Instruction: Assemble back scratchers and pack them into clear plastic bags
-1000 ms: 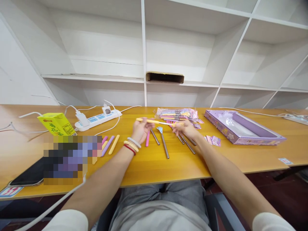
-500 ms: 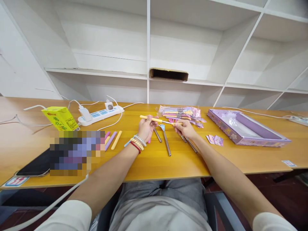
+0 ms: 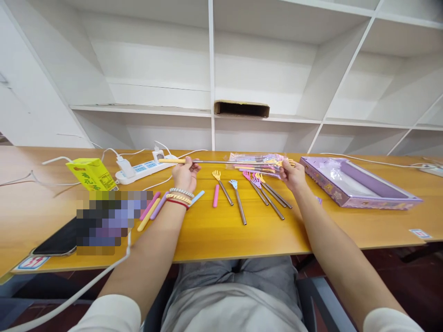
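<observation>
A yellow telescopic back scratcher [image 3: 228, 162] is stretched out level between my two hands above the table. My left hand [image 3: 186, 176] is closed around the handle end, where the yellow grip meets the metal rod. My right hand [image 3: 291, 174] is closed at the yellow claw end. Below lie several more scratcher rods with claw heads, among them a blue one [image 3: 238, 202], a yellow one [image 3: 223, 186] and pink and purple ones [image 3: 256, 184]. A loose pink handle [image 3: 215, 196] and a light blue handle [image 3: 197, 198] rest near my left wrist.
Bagged scratchers [image 3: 256, 159] lie at the back. A purple box [image 3: 360, 184] stands right. To the left are a power strip [image 3: 143, 170], a yellow-green carton [image 3: 90, 173], loose colored handles [image 3: 148, 214] and a dark phone [image 3: 57, 237]. White shelving rises behind the table.
My hands have moved apart, left hand leftward and right hand rightward. The scratcher's metal rod between them has been drawn out much longer.
</observation>
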Demonstrator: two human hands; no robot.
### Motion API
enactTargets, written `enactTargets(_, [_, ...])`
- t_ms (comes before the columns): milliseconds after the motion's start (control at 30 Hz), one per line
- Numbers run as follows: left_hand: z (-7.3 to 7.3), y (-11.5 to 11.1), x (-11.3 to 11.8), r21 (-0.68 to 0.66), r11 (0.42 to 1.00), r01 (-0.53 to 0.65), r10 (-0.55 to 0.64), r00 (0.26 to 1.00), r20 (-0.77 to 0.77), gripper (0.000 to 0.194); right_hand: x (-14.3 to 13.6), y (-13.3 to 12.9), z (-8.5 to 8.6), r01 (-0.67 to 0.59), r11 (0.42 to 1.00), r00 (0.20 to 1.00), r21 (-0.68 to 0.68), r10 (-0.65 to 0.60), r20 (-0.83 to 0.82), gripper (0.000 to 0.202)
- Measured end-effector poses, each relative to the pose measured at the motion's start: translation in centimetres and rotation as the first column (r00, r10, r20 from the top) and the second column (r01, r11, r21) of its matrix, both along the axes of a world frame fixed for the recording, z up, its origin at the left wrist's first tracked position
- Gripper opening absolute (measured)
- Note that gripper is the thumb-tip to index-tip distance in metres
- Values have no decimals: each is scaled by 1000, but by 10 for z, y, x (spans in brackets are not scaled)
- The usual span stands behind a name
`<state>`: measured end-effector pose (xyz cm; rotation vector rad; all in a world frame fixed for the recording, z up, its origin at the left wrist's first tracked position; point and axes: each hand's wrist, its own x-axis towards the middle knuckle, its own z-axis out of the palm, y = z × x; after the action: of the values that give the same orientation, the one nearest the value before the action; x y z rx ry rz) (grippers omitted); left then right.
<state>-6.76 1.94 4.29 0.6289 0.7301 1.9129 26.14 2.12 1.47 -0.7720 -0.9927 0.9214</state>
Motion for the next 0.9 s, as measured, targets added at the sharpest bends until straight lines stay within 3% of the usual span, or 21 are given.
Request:
enactTargets(100, [5,5,-10,-10,997,-83,83,996,32,13,16,4,3,79,997,986,-13,-80,-149,41])
enactTargets(233, [10,12,-32,-93,965,-245,255,960,118,16,46,7,3,270,961,910,-54,-273,-312,43])
enactTargets(367, [13,15,-59,-131,939,-318,338,922,189,18,66,9,2,401,914,855,-67,-399,-331,43])
enactTargets(533, [17,15,-64,-140,920,-366,390,888,242,19,63,9,6,479,876,808,-47,-462,-365,45])
enactTargets(700, [16,11,-62,-78,953,-292,302,924,234,20,64,7,5,412,911,869,-32,-403,-288,45])
enactTargets(800, [12,7,-45,-44,982,-184,188,969,161,17,51,6,1,268,963,961,23,-265,-83,43])
enactTargets(900, [5,3,-17,41,998,-53,49,995,88,12,29,3,-1,87,994,994,71,-92,64,41])
